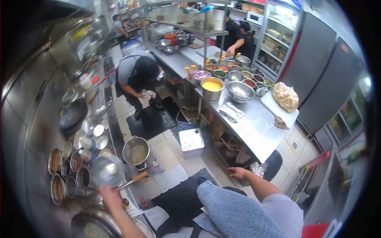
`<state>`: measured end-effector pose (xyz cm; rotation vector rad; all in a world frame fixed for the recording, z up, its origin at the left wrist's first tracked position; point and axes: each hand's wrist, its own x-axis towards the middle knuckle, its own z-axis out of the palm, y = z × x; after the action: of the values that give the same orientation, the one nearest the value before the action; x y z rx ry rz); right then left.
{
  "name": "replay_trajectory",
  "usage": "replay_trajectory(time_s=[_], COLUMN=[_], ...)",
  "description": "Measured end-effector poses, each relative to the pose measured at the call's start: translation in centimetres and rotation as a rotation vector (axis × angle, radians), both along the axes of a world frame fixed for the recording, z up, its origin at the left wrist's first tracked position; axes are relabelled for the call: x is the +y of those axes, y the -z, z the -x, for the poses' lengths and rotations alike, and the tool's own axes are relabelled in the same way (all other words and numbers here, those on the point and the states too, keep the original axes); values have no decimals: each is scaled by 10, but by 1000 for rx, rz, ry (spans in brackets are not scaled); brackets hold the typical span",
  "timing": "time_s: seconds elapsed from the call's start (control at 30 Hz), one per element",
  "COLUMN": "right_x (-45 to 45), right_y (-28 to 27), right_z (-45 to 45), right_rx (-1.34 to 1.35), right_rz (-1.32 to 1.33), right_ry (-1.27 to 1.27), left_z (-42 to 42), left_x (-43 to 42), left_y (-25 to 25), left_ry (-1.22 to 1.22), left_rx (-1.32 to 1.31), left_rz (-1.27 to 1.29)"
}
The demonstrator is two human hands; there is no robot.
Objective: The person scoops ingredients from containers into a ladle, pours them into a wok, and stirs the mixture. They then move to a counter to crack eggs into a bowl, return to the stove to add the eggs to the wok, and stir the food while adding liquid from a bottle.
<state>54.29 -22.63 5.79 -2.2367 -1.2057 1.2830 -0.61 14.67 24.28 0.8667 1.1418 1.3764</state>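
Observation:
My left hand (109, 194), blurred by motion, is at the stove-side counter. Against its fingers is a rounded metal bowl (107, 168), smeared as well; the hand seems to grip its near edge. Close by lies a metal utensil with a wooden handle (139, 177), its far end hidden behind the hand. Below my left wrist stands a wok (93, 228) with some liquid in it. My right hand (238, 173) is held out over the floor near the table corner, empty, with the fingers partly stretched.
Sauce pots (83, 176) crowd the left counter. A deep pot (136, 150) and a white-lidded tub (191, 139) stand near the aisle. The steel table (254, 129) holds bowls and a cutting board (287, 113). A crouching person (137, 73) holds a cloth in the aisle.

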Motion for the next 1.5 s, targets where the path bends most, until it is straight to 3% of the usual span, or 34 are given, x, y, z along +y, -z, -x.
replay_trajectory(time_s=[0.13, 0.2, 0.33, 0.43, 0.53, 0.6, 0.67, 0.73, 0.8, 0.83, 0.9, 0.97, 1.0, 1.03, 1.07, 1.1, 1.17, 1.2, 1.23, 1.27, 1.33, 1.43, 1.5], right_x=[-69, -110, -178, -219, -243, -249, -240, -231, -209, -189, -154, -105, -80, -61, -39, -17, 19, 30, 36, 43, 59, 68, 81], right_y=[-35, -39, -52, -45, -23, -8, -9, 20, 51, 55, 60, 34, 18, 7, -8, -25, -42, -45, -36, -38, -52, -44, -55], right_z=[-2, -7, -23, -34, -44, -57, -70, -81, -98, -103, -120, -132, -136, -142, -148, -153, -158, -158, -161, -157, -138, -117, -99], right_rx=[114, 159, 56, 184, 278, 300, 356, 406, 481, 465, 469, 409, 355, 281, 269, 305, 292, 245, 203, 113, 67, -1, -16], right_rz=[-38, -125, -110, -151, -120, -211, -150, -115, -86, -4, 20, 50, 60, 10, 16, 100, 182, 180, 192, 189, 273, 299, 283], right_ry=[265, 383, 477, 661, 799, 790, 771, 704, 574, 500, 320, 191, 129, 76, 62, 74, 45, 7, -26, -54, -49, -109, -125], left_z=[-250, -359, -538, -651, -711, -719, -704, -668, -604, -556, -454, -337, -286, -246, -191, -134, -83, -34, -25, -18, -13, -20, -30], left_x=[-37, -75, -125, -135, -150, -160, -162, -154, -133, -127, -113, -104, -100, -99, -97, -102, -110, -108, -102, -93, -73, -44, -27], left_y=[34, 30, 47, 90, 98, 93, 104, 129, 214, 237, 269, 305, 303, 268, 302, 337, 313, 381, 352, 335, 348, 382, 425], left_ry=[796, 996, 1145, 1143, 1115, 1095, 1189, 1286, 1410, 1304, 1381, 1111, 946, 901, 602, 472, 155, -35, -44, -13, -24, 86, 10], left_rx=[-21, -4, 31, 78, 129, -32, 77, 364, 685, 856, 1313, 1468, 1519, 1568, 1482, 1531, 1383, 1646, 1352, 1234, 1082, 981, 1265], left_rz=[113, 186, 322, 282, 332, 404, 274, 146, -116, -468, -243, -22, 282, 461, 626, 415, 593, 329, 492, 617, 670, 768, 751])
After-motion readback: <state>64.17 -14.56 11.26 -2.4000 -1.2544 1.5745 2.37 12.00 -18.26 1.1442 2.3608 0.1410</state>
